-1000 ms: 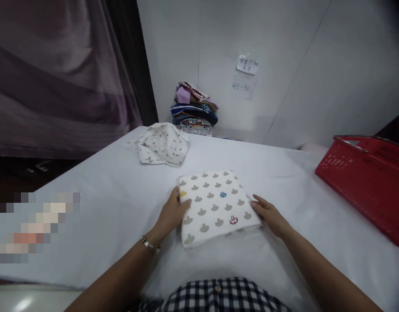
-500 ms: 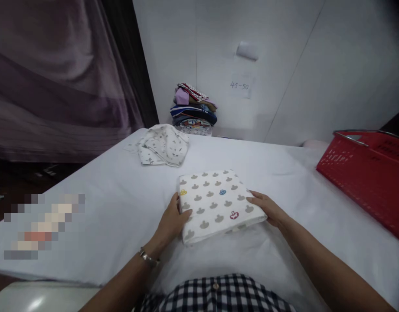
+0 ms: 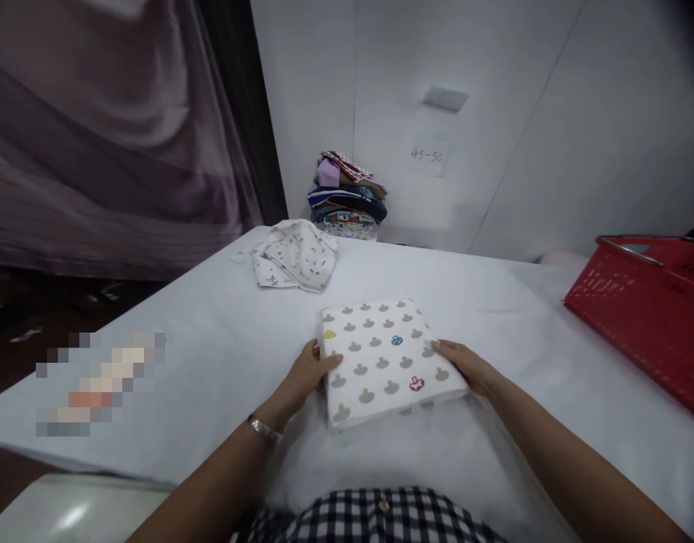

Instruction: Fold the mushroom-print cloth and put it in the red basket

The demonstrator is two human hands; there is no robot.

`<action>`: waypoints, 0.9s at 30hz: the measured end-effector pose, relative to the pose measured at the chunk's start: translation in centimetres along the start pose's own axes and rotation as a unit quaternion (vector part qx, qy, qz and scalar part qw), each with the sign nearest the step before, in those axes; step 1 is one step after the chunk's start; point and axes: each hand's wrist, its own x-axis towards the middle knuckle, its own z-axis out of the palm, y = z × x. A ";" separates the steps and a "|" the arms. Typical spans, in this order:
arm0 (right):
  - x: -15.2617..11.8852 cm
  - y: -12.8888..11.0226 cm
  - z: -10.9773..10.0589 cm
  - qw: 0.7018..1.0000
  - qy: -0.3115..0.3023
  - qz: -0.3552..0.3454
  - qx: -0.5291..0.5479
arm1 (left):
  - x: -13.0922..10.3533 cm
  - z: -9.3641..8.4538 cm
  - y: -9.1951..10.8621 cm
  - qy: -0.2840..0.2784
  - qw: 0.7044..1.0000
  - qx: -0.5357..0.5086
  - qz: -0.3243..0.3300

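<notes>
Left hand (image 3: pixel 306 375) and right hand (image 3: pixel 465 367) grip opposite sides of a folded, squarish white fabric (image 3: pixel 381 363) printed with grey mushroom shapes, left thumb (image 3: pixel 331 363) over its top. The fabric is at the near side of a white-covered table (image 3: pixel 511 332), with a crumpled, small-patterned white cloth (image 3: pixel 302 256) farther back and a red plastic basket (image 3: pixel 658 309) at right.

Left hand (image 3: pixel 306 376): silvery bracelet (image 3: pixel 264 429) at wrist. Black-and-white gingham garment (image 3: pixel 341 520), small pale round button (image 3: pixel 384 506) in front.
</notes>
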 end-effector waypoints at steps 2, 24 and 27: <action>0.0 0.1 0.2 1.000 0.015 0.016 -0.005 | -0.1 0.2 0.4 -0.063 0.997 -0.047 -0.020; -2.3 -0.1 -0.8 0.842 0.189 -0.230 -0.449 | 3.7 -1.3 2.1 -0.037 0.973 0.220 0.049; 1.0 -2.6 0.4 0.824 0.161 -0.266 -0.473 | 2.8 -1.7 2.0 -0.004 0.961 0.266 0.082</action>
